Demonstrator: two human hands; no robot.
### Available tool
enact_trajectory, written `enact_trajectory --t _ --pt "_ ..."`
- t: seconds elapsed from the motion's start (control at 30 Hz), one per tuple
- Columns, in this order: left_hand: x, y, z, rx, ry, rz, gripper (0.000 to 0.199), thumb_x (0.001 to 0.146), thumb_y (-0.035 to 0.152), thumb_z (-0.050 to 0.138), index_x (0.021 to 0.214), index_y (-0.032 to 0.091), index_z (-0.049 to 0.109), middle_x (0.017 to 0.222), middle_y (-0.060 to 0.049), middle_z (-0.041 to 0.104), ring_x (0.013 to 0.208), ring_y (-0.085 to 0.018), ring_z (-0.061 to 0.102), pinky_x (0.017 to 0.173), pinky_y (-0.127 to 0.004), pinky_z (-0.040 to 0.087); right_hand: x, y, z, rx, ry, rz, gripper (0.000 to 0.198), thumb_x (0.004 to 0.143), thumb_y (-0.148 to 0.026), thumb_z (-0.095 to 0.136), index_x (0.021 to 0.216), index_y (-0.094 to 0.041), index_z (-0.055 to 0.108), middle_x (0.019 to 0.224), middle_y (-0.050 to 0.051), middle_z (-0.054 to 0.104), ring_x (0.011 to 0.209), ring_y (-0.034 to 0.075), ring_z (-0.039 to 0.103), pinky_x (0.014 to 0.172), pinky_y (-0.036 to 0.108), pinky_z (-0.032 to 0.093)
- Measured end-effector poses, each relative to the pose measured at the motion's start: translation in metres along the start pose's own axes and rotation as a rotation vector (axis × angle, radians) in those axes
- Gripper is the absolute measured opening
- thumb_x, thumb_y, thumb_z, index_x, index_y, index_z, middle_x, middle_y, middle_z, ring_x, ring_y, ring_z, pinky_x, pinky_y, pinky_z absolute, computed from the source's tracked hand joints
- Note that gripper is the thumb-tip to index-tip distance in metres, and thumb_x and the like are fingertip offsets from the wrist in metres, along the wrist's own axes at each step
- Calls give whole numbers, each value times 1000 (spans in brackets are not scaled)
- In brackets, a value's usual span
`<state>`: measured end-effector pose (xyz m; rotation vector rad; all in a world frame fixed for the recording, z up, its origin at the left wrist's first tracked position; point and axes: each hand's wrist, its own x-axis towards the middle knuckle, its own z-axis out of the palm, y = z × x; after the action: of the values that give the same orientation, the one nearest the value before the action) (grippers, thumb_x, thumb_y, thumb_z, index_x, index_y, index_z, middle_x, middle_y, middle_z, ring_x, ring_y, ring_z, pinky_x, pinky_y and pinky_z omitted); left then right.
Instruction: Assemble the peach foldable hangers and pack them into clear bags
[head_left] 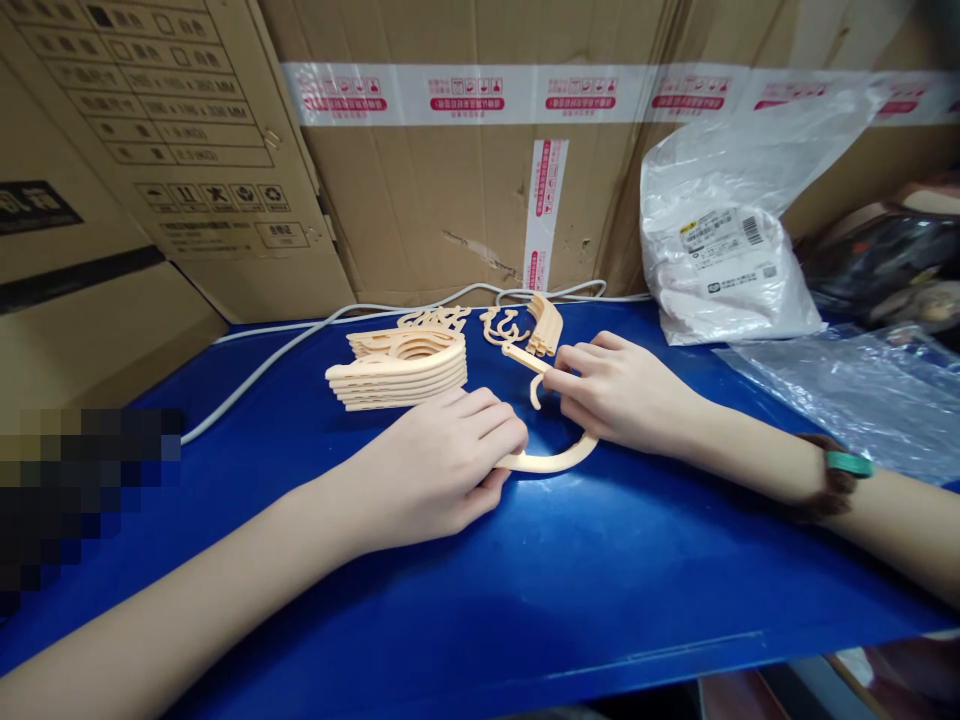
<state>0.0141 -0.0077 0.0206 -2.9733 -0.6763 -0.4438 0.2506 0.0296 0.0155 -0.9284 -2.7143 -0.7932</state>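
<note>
My left hand (469, 455) is closed on one end of a curved beige plastic hanger part (553, 463), just above the blue tabletop (600, 580). My right hand (615, 390) grips the same hanger at its other side, where a straight arm and a small hook stick out past the fingers. How the parts join is hidden under the right fingers. Behind my left hand sits a neat stack of beige hanger parts (397, 385). Loose hooks (504, 328) lie at the back, beside a small bundle of curved beige pieces (546, 325).
Cardboard boxes (450, 200) wall off the back and left. A white cable (262, 385) runs along the back of the table. At the right stand a white plastic bag (727, 250) with a label and a flat clear plastic bag (855, 385). A pixelated patch covers the left edge.
</note>
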Motion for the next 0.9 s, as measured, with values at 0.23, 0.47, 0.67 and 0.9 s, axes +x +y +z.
enact_trajectory --t 0.23,0.47,0.67,0.9 --pt "-1 1 1 3 -3 0 16 89 11 46 94 13 61 94 -8 63 89 -23 57 79 -36 45 -2 0 -4 151 17 -198 25 95 -20 41 88 -16 64 82 6 61 67 17 47 68 32 29" --pt "0 -1 1 10 -5 2 14 89 11 47 93 14 60 100 -8 63 93 -22 56 81 -35 44 -4 -3 -6 265 -21 -234 24 93 -20 41 87 -17 64 82 5 61 66 16 48 66 31 31" --pt "-2 -4 1 91 25 50 14 92 8 47 96 15 59 109 -8 62 100 -22 54 87 -34 41 -5 -5 -6 288 -2 -240 29 96 -29 42 85 -17 66 74 3 57 58 14 43 60 30 29" --pt "-2 -7 3 188 39 11 12 94 11 47 96 15 59 99 -6 61 88 -23 54 76 -35 41 -5 -6 -5 321 42 -260 39 99 -38 39 77 -17 64 69 2 56 55 13 41 57 30 26"
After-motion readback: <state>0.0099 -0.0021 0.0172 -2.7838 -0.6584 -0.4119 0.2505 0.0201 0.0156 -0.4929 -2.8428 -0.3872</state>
